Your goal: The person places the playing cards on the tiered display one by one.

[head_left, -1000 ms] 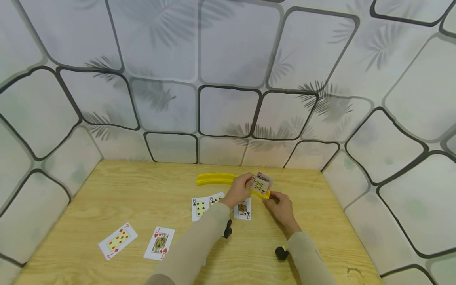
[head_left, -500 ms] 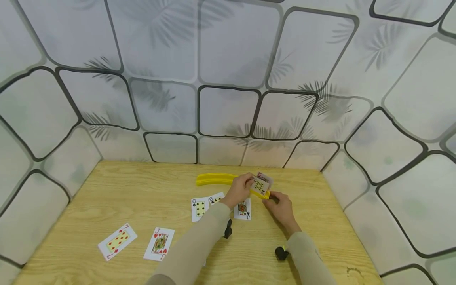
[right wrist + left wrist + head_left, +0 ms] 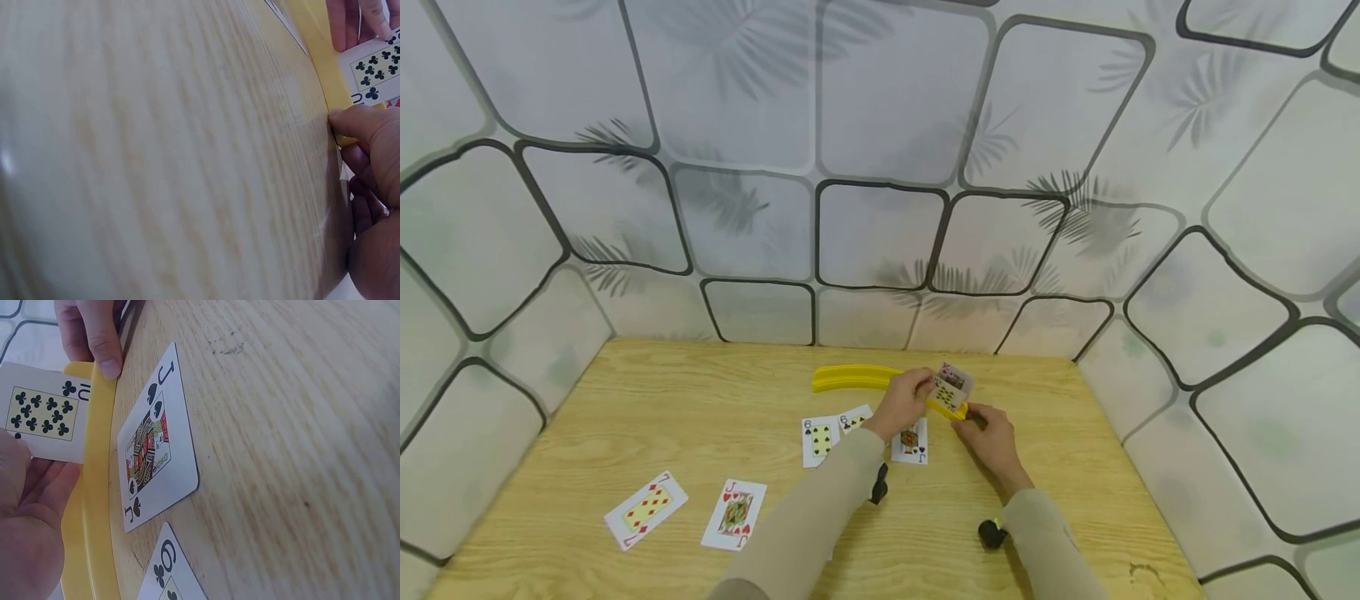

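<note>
My left hand [image 3: 904,403] pinches the ten of clubs [image 3: 45,412] by its side, its lower edge at the curved yellow holder [image 3: 853,377]. Behind that card, a red-marked face card [image 3: 955,377] stands tilted at the holder's right part. The thumb and fingers of my right hand [image 3: 992,442] grip the holder's right end, seen closely in the right wrist view, where the yellow holder [image 3: 319,44] runs up from the thumb. Part of the holder is hidden behind my left hand.
A jack of spades [image 3: 911,442] and two sixes, one of them a six [image 3: 821,442] at the left, lie in front of the holder. Farther left on the wooden table [image 3: 662,400] are a jack of hearts [image 3: 735,514] and a seven of diamonds [image 3: 646,510]. Patterned walls surround the table.
The ten of clubs has tilted and sunk slightly toward the holder, showing more of the face card behind it. My right hand has barely moved.
</note>
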The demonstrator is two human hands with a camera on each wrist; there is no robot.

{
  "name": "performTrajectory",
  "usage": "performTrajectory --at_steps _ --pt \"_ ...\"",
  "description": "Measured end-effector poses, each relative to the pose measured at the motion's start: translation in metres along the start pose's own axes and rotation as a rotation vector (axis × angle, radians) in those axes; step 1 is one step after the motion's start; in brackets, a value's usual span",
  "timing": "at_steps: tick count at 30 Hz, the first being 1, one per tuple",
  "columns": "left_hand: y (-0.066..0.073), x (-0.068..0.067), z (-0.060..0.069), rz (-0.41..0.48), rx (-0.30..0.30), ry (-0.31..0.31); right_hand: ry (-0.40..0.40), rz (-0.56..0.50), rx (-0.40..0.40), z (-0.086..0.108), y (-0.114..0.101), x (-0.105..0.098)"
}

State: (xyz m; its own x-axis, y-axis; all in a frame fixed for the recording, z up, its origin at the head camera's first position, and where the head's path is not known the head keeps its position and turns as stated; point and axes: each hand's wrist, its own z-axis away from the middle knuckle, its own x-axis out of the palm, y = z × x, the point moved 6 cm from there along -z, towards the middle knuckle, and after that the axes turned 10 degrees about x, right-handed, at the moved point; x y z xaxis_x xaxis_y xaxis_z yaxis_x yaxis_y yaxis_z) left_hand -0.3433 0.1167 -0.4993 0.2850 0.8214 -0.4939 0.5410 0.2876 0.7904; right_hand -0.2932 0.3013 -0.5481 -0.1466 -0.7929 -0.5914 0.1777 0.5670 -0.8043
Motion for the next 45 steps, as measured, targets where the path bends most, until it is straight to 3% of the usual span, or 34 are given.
performTrajectory --at_steps 10,18,34,45 --pt "0.001 0.001 0.001 -0.03 0.021 -0.011 0.004 0.003 0.013 0.001 -0.001 -0.001" --pt "-0.003 0.004 0.0 -0.037 -0.045 -0.028 0.015 0.02 -0.011 0.001 -0.002 -0.002" --pt "-0.001 0.002 0.0 -0.072 -0.097 -0.033 0.01 0.015 -0.004 -0.002 0.001 0.0" --pt "-0.001 -0.005 0.006 -0.023 -0.142 -0.005 0.009 0.017 0.001 -0.003 0.002 0.0"
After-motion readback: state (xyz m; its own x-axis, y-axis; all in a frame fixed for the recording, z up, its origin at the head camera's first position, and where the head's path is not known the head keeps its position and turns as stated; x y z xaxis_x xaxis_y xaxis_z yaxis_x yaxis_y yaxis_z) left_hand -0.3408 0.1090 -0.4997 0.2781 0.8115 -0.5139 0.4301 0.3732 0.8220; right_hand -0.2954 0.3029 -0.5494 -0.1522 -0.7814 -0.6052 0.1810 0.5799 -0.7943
